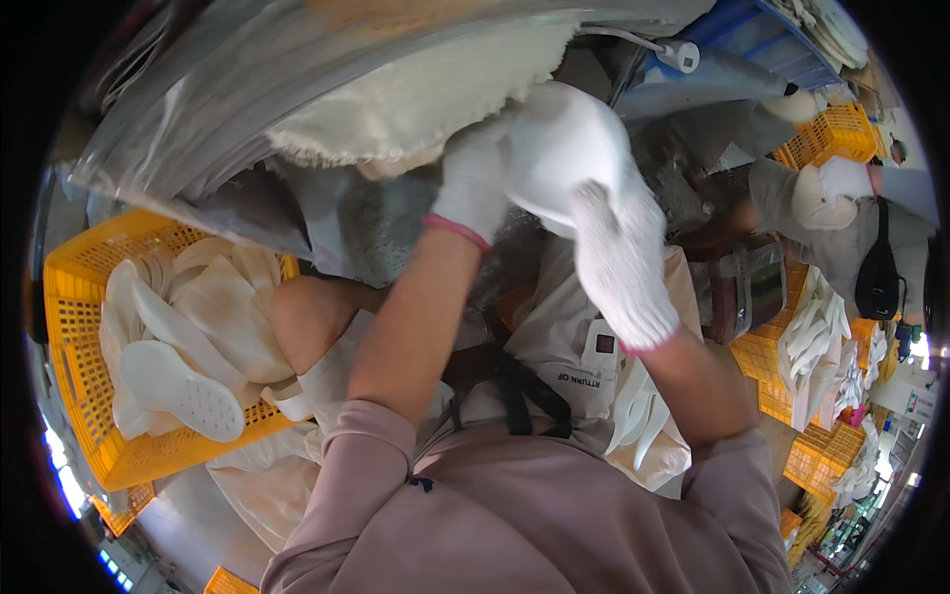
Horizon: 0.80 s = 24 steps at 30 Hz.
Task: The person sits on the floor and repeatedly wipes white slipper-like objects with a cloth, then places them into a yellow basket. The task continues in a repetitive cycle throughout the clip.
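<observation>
Both my hands wear white knit gloves with pink cuffs. Between them is a smooth white rounded piece (pixel 559 148), bowl-like in outline; its exact kind is unclear. My left hand (pixel 477 178) grips its left side, fingers mostly hidden behind it. From the right, my right hand (pixel 625 262) is closed on it, thumb along the near side. The piece is close to the lower right edge of a fluffy white cloth buffing wheel (pixel 426 94); whether they touch is hard to tell. A grey metal hood (pixel 198 109) curves around the wheel.
At left stands a yellow crate (pixel 109 460) with white pieces, among them a large perforated spoon (pixel 183 391). More white pieces (pixel 638 421) lie by my right thigh. Yellow crates (pixel 821 460) and another person (pixel 841 213) are at right. A white cable fitting (pixel 678 55) hangs near the wheel.
</observation>
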Available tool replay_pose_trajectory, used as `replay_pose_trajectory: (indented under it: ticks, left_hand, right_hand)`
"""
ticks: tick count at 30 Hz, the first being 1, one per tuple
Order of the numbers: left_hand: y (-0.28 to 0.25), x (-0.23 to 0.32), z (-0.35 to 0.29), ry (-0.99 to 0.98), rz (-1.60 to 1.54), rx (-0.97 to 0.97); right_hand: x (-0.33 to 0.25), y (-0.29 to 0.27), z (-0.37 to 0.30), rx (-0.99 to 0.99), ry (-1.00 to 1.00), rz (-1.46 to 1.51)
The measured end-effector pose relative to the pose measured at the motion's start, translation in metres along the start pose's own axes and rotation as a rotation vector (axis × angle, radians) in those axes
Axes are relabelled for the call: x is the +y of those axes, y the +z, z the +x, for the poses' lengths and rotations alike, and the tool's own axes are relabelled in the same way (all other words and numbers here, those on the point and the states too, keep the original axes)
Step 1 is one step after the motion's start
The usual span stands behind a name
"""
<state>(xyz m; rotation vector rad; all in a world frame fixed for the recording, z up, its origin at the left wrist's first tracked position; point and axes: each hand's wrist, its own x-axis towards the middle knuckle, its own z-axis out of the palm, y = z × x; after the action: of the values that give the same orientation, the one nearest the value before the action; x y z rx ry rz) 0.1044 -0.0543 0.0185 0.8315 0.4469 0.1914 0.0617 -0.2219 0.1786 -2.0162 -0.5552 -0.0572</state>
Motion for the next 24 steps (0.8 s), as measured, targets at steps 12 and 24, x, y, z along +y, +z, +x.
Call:
replay_pose_trajectory:
  ticks: [12,24]
  left_hand:
    - [-0.069,0.094,-0.113,-0.079,0.511,-0.208]
    - [0.048,0.009,-0.003,-0.087,-0.181,0.203]
  right_hand:
    - [0.050,0.056,0.088,-0.177,0.164,0.117]
    - [0.048,0.012,0.023,0.136,0.082,-0.158]
